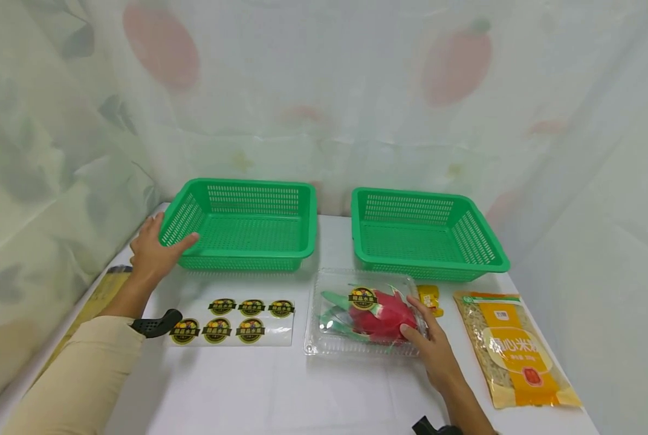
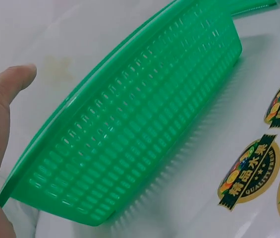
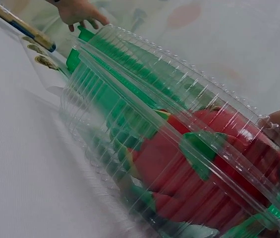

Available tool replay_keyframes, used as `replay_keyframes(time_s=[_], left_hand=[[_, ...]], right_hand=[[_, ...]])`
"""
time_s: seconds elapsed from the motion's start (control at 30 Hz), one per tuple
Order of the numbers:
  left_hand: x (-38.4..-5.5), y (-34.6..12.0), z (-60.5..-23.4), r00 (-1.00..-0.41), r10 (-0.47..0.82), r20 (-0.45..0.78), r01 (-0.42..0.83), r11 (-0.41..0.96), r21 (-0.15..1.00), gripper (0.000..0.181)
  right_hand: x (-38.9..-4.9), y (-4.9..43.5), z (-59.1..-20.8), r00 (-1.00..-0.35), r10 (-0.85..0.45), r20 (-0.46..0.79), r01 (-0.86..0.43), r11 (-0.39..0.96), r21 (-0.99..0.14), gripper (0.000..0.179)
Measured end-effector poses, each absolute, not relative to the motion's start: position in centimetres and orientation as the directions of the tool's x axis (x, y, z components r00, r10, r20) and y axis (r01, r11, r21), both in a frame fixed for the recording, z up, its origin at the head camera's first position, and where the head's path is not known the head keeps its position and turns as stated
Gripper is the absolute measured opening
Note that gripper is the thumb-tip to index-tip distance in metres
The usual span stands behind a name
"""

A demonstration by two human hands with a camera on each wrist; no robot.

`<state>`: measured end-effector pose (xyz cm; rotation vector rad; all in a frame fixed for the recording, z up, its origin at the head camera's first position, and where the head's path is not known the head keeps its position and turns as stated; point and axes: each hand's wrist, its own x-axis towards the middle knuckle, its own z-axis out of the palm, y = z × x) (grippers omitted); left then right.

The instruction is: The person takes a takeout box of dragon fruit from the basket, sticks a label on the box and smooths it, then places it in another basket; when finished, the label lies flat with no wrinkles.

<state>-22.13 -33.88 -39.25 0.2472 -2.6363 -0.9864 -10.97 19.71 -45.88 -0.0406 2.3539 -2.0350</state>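
Observation:
My left hand (image 1: 158, 244) is at the left end of a green plastic basket (image 1: 248, 261), fingers spread and thumb stretched out over the near corner. In the left wrist view its thumb (image 2: 18, 79) stands up straight beside the basket's rim (image 2: 75, 99). My right hand (image 1: 433, 344) grips the right end of a clear plastic clamshell box (image 1: 315, 338), thumb toward the near side and fingers at the far side. Inside lies a red dragon fruit (image 1: 384, 320) with green scales. A black and gold round sticker (image 1: 363, 298) is on the box's lid.
A second green basket (image 1: 430, 266) stands at the back right. Between left basket and front lies a sheet of several fruit stickers (image 1: 217, 330). A small yellow packet (image 1: 430, 299) and a bag of rice noodles (image 1: 520, 356) lie right of the box. Patterned curtains (image 1: 324, 90) enclose the table.

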Motion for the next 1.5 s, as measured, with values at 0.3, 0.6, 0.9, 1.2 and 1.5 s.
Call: replay_keyframes(time_s=[0.3,0.6,0.9,1.2,1.5], left_hand=[[-22.6,-34.7,-40.0,-0.937,-0.254,0.241,-0.020,0.725,0.688,0.097],[-23.1,-35.2,-40.6,-0.946,-0.214,0.244,0.002,0.748,0.664,0.096],[-22.9,-35.5,-41.1,-0.960,-0.195,0.200,-0.023,0.769,0.639,0.101],[-22.7,-35.7,-41.9,-0.955,-0.221,0.198,-0.045,0.766,0.641,0.105],[-22.9,-35.6,-42.1,-0.954,-0.226,0.197,-0.050,0.767,0.640,0.108]], right_hand=[[-11.1,19.7,-46.0,-0.999,-0.045,0.012,-0.018,0.132,-0.991,0.059],[-11.1,19.6,-46.0,-0.999,-0.044,-0.003,-0.002,0.117,-0.993,0.061],[-10.9,19.4,-45.6,-1.000,-0.029,-0.012,0.009,0.079,-0.997,0.060],[-10.5,18.7,-45.4,-0.999,0.013,0.046,-0.047,-0.035,-0.998,0.053],[-9.8,18.4,-45.2,-0.996,0.085,0.004,-0.016,-0.149,-0.989,0.048]])
